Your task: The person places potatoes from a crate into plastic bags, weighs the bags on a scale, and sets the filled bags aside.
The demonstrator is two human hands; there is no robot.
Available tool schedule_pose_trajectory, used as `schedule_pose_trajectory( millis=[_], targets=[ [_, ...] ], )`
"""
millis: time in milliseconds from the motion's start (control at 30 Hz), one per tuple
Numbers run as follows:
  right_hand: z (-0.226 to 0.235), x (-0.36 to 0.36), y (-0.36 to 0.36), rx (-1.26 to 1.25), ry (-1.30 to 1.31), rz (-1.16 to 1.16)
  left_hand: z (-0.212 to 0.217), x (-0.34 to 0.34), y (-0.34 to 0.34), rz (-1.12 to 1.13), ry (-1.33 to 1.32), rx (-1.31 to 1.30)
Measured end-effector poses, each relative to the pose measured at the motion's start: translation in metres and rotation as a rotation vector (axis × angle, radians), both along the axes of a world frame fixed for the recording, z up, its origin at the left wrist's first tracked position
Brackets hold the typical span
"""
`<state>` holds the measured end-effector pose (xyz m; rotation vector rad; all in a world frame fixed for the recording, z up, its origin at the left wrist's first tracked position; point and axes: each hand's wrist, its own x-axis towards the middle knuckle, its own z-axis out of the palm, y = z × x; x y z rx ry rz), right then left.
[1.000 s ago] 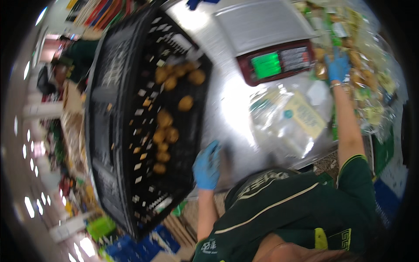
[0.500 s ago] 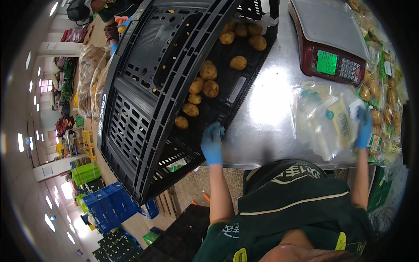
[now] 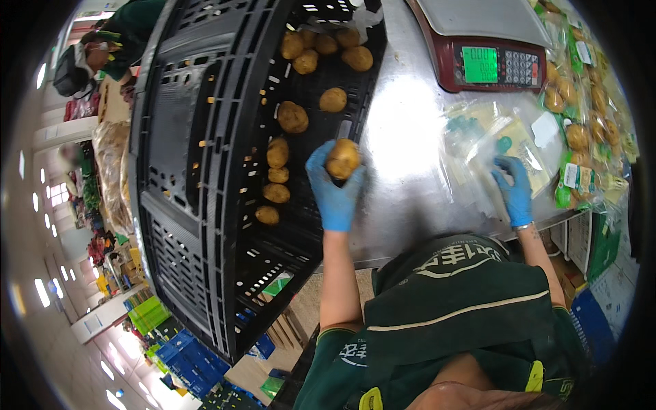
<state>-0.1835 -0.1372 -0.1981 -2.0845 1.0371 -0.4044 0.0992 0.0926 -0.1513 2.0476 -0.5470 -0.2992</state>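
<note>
My left hand (image 3: 335,190), in a blue glove, grips a potato (image 3: 343,159) between thumb and fingers at the right edge of a black slotted crate (image 3: 236,178). Inside that crate lie several loose potatoes (image 3: 292,117). My right hand (image 3: 514,191), gloved in blue too, hovers at the near edge of a pile of clear plastic bags (image 3: 478,147). Its fingers are apart and slightly bent, with nothing seen in them. Beside the bags, to the right, is a white card or label (image 3: 544,130).
A dark red scale (image 3: 492,63) with a grey pan and green display stands beyond the bags. Packed bags of potatoes (image 3: 579,137) line the right side of the metal table (image 3: 403,130). Another person (image 3: 82,61) is at the far left. Blue crates (image 3: 188,362) sit lower left.
My left hand, empty before, now holds a potato. My right hand has moved left from the packed bags toward the clear bags. The whole view has shifted with my head.
</note>
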Motion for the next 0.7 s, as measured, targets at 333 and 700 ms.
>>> schedule_pose_trajectory(
  millis=[333,700],
  targets=[
    [0.1,0.137,0.064,1.392,-0.604,0.419,0.051,-0.053,-0.014,-0.348,-0.329,-0.148],
    [0.082,0.125,0.088,1.341,-0.722,0.356,0.042,-0.068,-0.021,-0.123,0.176,-0.465]
  ],
)
